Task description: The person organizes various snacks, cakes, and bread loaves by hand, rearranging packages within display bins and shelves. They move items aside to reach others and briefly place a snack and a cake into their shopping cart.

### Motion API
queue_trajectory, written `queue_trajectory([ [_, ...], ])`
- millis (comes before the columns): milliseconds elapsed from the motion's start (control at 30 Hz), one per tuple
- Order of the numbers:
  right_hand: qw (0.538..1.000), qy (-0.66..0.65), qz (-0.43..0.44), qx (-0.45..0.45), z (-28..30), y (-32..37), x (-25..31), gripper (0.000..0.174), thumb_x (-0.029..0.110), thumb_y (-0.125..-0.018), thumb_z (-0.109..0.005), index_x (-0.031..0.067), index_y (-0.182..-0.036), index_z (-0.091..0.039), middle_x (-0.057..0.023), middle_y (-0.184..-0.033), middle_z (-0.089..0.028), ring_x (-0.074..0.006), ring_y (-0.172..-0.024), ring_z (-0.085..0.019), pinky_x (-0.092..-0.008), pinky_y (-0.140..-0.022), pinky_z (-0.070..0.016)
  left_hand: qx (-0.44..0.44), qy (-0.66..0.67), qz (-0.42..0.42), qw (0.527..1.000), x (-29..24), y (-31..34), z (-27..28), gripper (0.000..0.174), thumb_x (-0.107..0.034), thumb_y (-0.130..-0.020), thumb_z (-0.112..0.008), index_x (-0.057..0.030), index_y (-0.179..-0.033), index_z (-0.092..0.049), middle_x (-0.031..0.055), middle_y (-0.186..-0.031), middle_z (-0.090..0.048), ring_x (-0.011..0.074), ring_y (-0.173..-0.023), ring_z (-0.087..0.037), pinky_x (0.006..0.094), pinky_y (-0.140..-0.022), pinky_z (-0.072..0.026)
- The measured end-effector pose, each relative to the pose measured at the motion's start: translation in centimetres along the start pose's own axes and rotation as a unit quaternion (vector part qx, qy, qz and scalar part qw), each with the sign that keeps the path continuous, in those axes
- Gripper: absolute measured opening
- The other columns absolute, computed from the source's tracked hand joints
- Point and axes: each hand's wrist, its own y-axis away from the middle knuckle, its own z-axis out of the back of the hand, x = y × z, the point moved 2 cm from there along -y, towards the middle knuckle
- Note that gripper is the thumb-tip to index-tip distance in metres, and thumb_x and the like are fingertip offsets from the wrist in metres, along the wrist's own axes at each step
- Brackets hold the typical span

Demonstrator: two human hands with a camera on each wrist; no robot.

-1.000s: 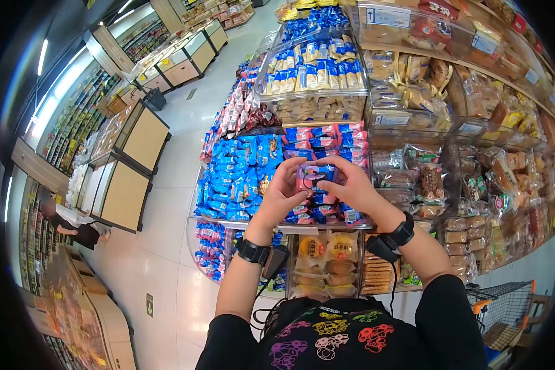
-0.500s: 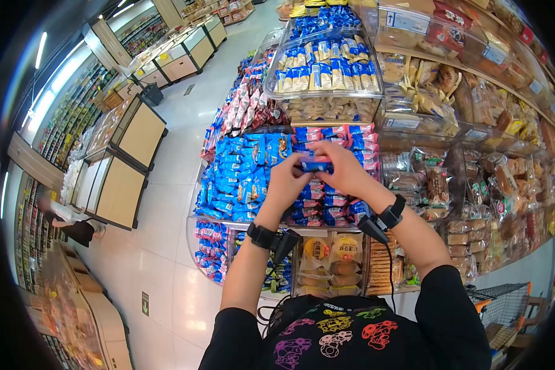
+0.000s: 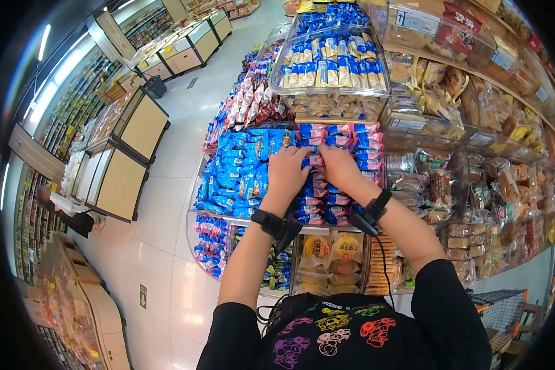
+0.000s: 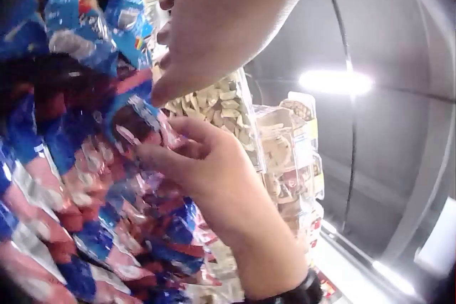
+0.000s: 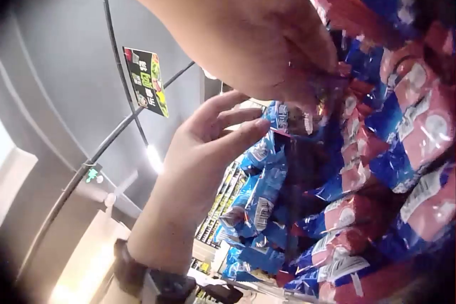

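A small pink-and-blue packet [image 3: 316, 160] lies between the two hands, low over a bin section of matching packets [image 3: 309, 209]. The left hand [image 3: 288, 174] has its fingers and thumb at the packet's left end, partly hiding it. From the other side, the right hand [image 3: 344, 168] pinches the packet. In the left wrist view, the right hand's [image 4: 217, 172] thumb and fingers grip the dark-printed wrapper [image 4: 135, 124]. The right wrist view shows the left hand [image 5: 203, 151] with bent fingers beside the wrapper; the right hand [image 5: 249, 26] covers much of it.
Blue packets [image 3: 234, 169] fill the left part of the bin. Behind stands a raised clear tray [image 3: 330, 91]; bagged breads [image 3: 441, 182] are on the right. Round packaged cakes [image 3: 330, 259] sit in front. A shopping cart [image 3: 502, 314] is at the lower right, a person [image 3: 71, 209] far left.
Both hands have moved slightly forward and down onto the packet rows with the packet, which was turned between the fingers earlier. The view has shifted slightly.
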Motion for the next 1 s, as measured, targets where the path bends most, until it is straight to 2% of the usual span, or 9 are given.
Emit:
queue_trajectory([
  [200, 0.999, 0.039, -0.007, -0.035, 1.3, 0.7, 0.3, 0.044, 0.004, -0.075, -0.062, -0.0013, -0.115, -0.044, -0.0198, -0.095, -0.058, -0.0373, -0.084, -0.061, -0.0433, -0.069, -0.0518, -0.006, -0.062, -0.024, 0.998, 0.5, -0.7, -2.2, 0.023, -0.015, -0.07, -0.072, -0.0116, -0.092, -0.065, 0.0051, -0.089, -0.062, 0.0264, -0.087, -0.057, 0.0388, -0.075, -0.0432],
  [267, 0.986, 0.012, 0.051, -0.156, 5.5, 2.7, 0.7, 0.033, 0.011, -0.079, -0.063, 0.0011, -0.107, -0.048, -0.0177, -0.092, -0.058, -0.0362, -0.08, -0.061, -0.0422, -0.067, -0.0509, -0.03, 0.004, -0.048, 0.998, -0.5, -0.3, -0.8, 0.018, -0.015, -0.071, -0.072, -0.0108, -0.088, -0.066, 0.0056, -0.087, -0.062, 0.0262, -0.088, -0.057, 0.0388, -0.074, -0.0432],
  [333, 0.99, -0.004, 0.003, -0.142, 9.4, 5.7, 0.2, 0.03, 0.018, -0.079, -0.066, 0.0032, -0.102, -0.052, -0.0151, -0.088, -0.059, -0.0343, -0.079, -0.061, -0.0421, -0.066, -0.0506, -0.046, 0.031, -0.063, 0.996, -3.3, 0.7, 1.6, 0.017, -0.015, -0.071, -0.072, -0.0079, -0.085, -0.066, 0.0073, -0.087, -0.063, 0.0273, -0.087, -0.058, 0.0391, -0.073, -0.0449],
  [400, 0.997, 0.013, -0.039, -0.069, 9.9, 9.5, -0.9, 0.032, 0.022, -0.078, -0.067, 0.0036, -0.101, -0.054, -0.0141, -0.087, -0.059, -0.0336, -0.077, -0.062, -0.042, -0.065, -0.0508, 0.031, 0.164, -0.046, 0.985, -5.3, 1.8, 1.3, 0.019, -0.016, -0.071, -0.073, -0.0051, -0.084, -0.065, 0.0096, -0.085, -0.064, 0.0287, -0.084, -0.06, 0.0391, -0.073, -0.0466],
  [533, 0.989, 0.072, -0.111, 0.066, 6.1, 16.1, -1.3, 0.056, 0.039, -0.073, -0.072, 0.0029, -0.112, -0.052, -0.0149, -0.089, -0.059, -0.034, -0.071, -0.063, -0.0416, -0.061, -0.0523, 0.224, 0.097, -0.043, 0.969, -8.9, 3.8, -2.8, 0.034, -0.028, -0.072, -0.072, -0.0026, -0.094, -0.064, 0.0128, -0.085, -0.063, 0.032, -0.084, -0.06, 0.0421, -0.072, -0.0481],
  [767, 0.986, 0.059, -0.152, 0.033, 3.2, 17.6, -0.8, 0.083, 0.047, -0.07, -0.073, -0.0032, -0.128, -0.04, -0.0177, -0.089, -0.06, -0.0334, -0.074, -0.064, -0.0407, -0.059, -0.0522, 0.185, 0.15, -0.077, 0.968, -9.9, 5.2, -5.6, 0.041, -0.015, -0.072, -0.066, -0.0049, -0.111, -0.059, 0.0128, -0.085, -0.063, 0.0327, -0.082, -0.06, 0.0427, -0.071, -0.0476],
  [833, 0.985, 0.058, -0.155, 0.046, 3.7, 17.2, -0.7, 0.082, 0.047, -0.07, -0.073, -0.0035, -0.127, -0.04, -0.0176, -0.088, -0.06, -0.0334, -0.075, -0.064, -0.0406, -0.06, -0.0522, 0.261, 0.209, -0.07, 0.94, -9.7, 4.2, -5.1, 0.042, -0.009, -0.069, -0.064, -0.0068, -0.11, -0.06, 0.0122, -0.091, -0.063, 0.0333, -0.082, -0.06, 0.0421, -0.071, -0.0476],
  [933, 0.988, 0.063, -0.14, 0.034, 3.9, 17.0, -1.1, 0.075, 0.044, -0.071, -0.073, -0.0009, -0.123, -0.042, -0.0174, -0.088, -0.059, -0.0345, -0.079, -0.064, -0.0405, -0.063, -0.0522, 0.213, 0.163, -0.175, 0.947, -9.2, 3.9, -5.8, 0.042, -0.008, -0.066, -0.066, -0.0073, -0.107, -0.061, 0.0116, -0.097, -0.062, 0.0332, -0.083, -0.059, 0.0417, -0.072, -0.0471],
  [1000, 0.988, 0.059, -0.127, 0.061, 4.3, 16.4, -2.0, 0.06, 0.035, -0.069, -0.075, 0.0034, -0.112, -0.048, -0.0145, -0.089, -0.06, -0.0328, -0.081, -0.064, -0.0415, -0.064, -0.0524, 0.204, 0.142, -0.17, 0.954, -8.8, 4.1, -5.6, 0.041, -0.01, -0.066, -0.068, -0.0072, -0.106, -0.06, 0.0111, -0.095, -0.061, 0.0328, -0.085, -0.059, 0.0419, -0.073, -0.0467],
])
